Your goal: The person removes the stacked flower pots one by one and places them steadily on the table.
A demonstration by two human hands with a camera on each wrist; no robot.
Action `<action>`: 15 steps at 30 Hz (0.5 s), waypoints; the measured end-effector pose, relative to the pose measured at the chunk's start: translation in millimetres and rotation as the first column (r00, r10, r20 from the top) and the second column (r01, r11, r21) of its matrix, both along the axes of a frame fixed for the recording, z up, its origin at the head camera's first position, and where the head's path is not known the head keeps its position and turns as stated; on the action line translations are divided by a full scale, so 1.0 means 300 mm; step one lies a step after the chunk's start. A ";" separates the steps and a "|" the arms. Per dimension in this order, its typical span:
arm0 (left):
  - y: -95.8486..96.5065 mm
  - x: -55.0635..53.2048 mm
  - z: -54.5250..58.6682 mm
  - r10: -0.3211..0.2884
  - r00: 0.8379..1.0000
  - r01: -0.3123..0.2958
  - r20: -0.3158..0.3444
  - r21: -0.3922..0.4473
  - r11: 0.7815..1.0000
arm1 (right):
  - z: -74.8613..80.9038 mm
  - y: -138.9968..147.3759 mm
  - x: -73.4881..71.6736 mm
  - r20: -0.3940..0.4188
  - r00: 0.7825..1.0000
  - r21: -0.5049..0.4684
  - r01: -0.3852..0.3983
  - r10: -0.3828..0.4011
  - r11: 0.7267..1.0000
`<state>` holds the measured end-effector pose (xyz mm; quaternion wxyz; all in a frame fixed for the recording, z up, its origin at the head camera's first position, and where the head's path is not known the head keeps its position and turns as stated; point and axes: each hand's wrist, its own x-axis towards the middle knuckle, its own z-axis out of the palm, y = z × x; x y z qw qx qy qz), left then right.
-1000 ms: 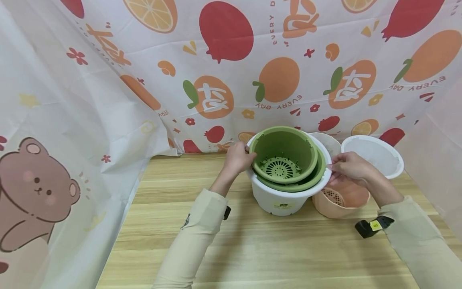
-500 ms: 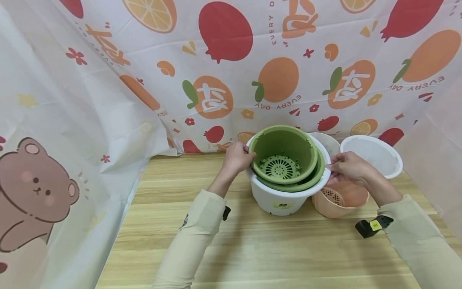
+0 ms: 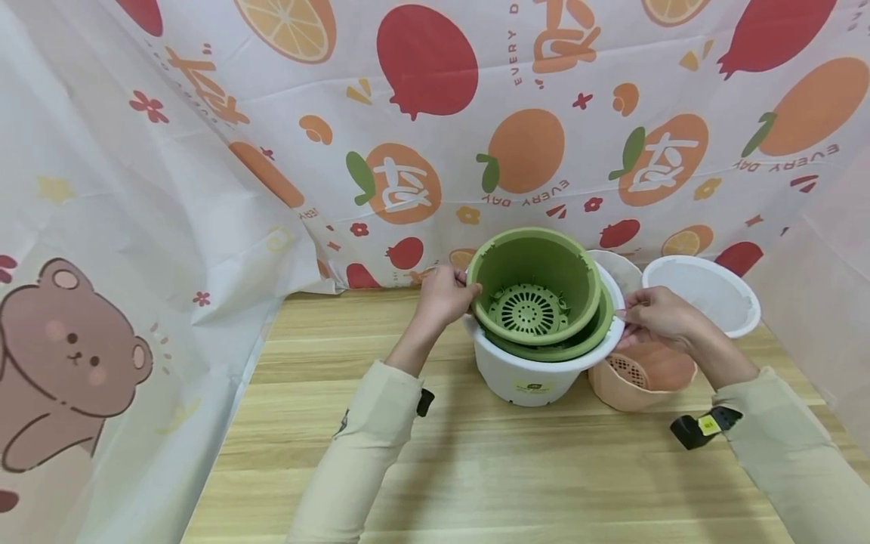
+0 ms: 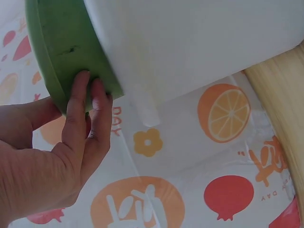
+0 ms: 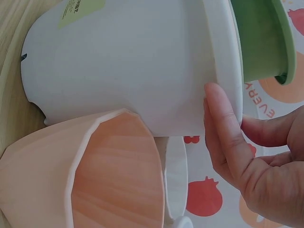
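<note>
In the head view a green slotted-bottom flowerpot (image 3: 544, 261) sits tilted inside a second green flowerpot (image 3: 581, 344). Both are nested in a larger white flowerpot (image 3: 523, 370) standing on the table. My left hand (image 3: 443, 295) pinches the left rim of the upper green pot; in the left wrist view its fingers (image 4: 76, 109) lie against the outside of the green wall. On the other side, my right hand (image 3: 662, 313) pinches the white pot's right rim, with fingers (image 5: 223, 114) under the lip and thumb above. The inside of the white pot is mostly hidden.
A peach flowerpot (image 3: 642, 385) stands right beside the white one, under my right hand. Behind it are a white pot (image 3: 703, 291) and another pale pot (image 3: 615, 268), partly hidden. A fruit-print curtain (image 3: 421, 166) hangs close behind the wooden table (image 3: 476, 468).
The upper green pot has risen slightly and tilted at its far side, its rim now higher above the second green pot. My left hand shifted a little with it; my right hand held still.
</note>
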<state>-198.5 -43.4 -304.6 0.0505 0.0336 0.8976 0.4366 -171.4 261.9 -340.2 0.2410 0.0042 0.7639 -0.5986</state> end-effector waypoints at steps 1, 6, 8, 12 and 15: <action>-0.002 0.004 0.005 0.002 1.000 -0.002 0.000 0.009 1.000 | 0.000 0.000 0.000 0.000 1.000 0.002 0.000 0.000 1.000; -0.009 0.020 0.025 0.007 1.000 -0.006 -0.022 0.026 1.000 | -0.002 0.000 0.000 0.004 1.000 0.005 0.008 -0.008 1.000; -0.012 0.024 0.032 0.003 1.000 -0.003 -0.022 0.040 0.999 | -0.003 0.001 -0.001 0.003 1.000 0.004 0.009 -0.009 1.000; -0.019 0.035 0.049 0.004 1.000 -0.004 0.008 0.094 0.996 | -0.003 0.002 0.000 0.001 1.000 0.003 0.007 -0.007 1.000; -0.026 0.045 0.062 0.002 1.000 -0.005 0.026 0.142 0.990 | -0.002 0.002 0.002 0.001 1.000 0.002 0.006 -0.006 1.000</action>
